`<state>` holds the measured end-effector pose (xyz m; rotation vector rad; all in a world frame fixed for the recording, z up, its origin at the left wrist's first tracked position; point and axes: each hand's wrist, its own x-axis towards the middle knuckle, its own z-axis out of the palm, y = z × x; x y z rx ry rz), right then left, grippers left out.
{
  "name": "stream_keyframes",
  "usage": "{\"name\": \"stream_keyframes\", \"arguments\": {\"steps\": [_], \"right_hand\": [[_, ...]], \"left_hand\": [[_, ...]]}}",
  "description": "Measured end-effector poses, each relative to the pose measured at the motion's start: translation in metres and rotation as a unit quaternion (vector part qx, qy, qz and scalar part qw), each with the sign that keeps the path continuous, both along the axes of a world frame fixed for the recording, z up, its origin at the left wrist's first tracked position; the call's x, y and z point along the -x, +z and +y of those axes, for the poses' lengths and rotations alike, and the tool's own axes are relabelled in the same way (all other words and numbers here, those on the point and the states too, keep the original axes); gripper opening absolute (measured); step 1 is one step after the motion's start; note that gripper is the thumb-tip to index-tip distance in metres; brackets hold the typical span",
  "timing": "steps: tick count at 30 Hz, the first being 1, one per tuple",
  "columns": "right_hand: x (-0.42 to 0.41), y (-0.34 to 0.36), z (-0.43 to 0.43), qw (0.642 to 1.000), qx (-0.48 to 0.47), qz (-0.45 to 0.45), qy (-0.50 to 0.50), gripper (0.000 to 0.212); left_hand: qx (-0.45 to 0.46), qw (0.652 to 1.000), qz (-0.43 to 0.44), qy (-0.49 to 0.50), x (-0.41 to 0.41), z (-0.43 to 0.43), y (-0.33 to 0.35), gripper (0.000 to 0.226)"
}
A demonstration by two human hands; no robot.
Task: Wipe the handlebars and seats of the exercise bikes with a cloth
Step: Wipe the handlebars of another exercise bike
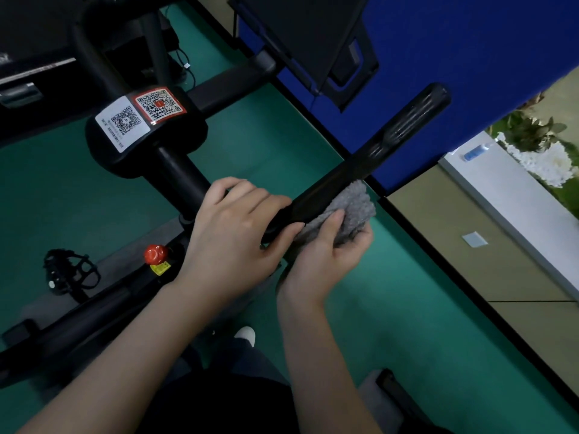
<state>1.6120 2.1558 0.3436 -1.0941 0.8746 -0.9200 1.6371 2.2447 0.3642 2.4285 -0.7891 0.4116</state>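
A black exercise bike handlebar (369, 161) runs diagonally from the centre up to the right, with a ribbed grip at its far end. My left hand (232, 233) grips the bar near its inner end, thumb and fingers curled round it. Just to the right, my right hand (326, 255) holds a grey fluffy cloth (351, 208) wrapped against the underside of the bar. The bike's stem carries a black hub (147, 133) with two QR-code stickers.
A red knob (155, 254) and a black pedal (67, 272) sit lower left on the bike frame. Green flooring lies beneath. A blue partition (470, 57) and a second black machine stand at the upper right. A white ledge with plants runs along the right edge.
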Motion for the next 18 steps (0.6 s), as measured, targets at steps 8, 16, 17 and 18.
{"name": "stream_keyframes", "arguments": {"steps": [8, 16, 17, 18], "right_hand": [[-0.007, -0.005, -0.002, 0.977, -0.208, -0.029, 0.043, 0.011], [0.001, -0.008, 0.005, 0.938, -0.322, -0.056, 0.115, 0.024], [-0.002, -0.007, 0.003, 0.934, -0.333, -0.061, 0.112, 0.029], [-0.004, -0.007, 0.002, 0.930, -0.342, -0.064, 0.115, 0.032]], "left_hand": [[-0.002, 1.000, 0.010, -0.005, 0.000, 0.001, 0.002, 0.030], [-0.016, 1.000, 0.017, -0.009, 0.000, 0.002, 0.003, 0.034], [-0.017, 1.000, 0.018, -0.009, 0.000, 0.002, 0.003, 0.033], [-0.017, 1.000, 0.018, -0.009, 0.000, 0.002, 0.003, 0.033]]}}
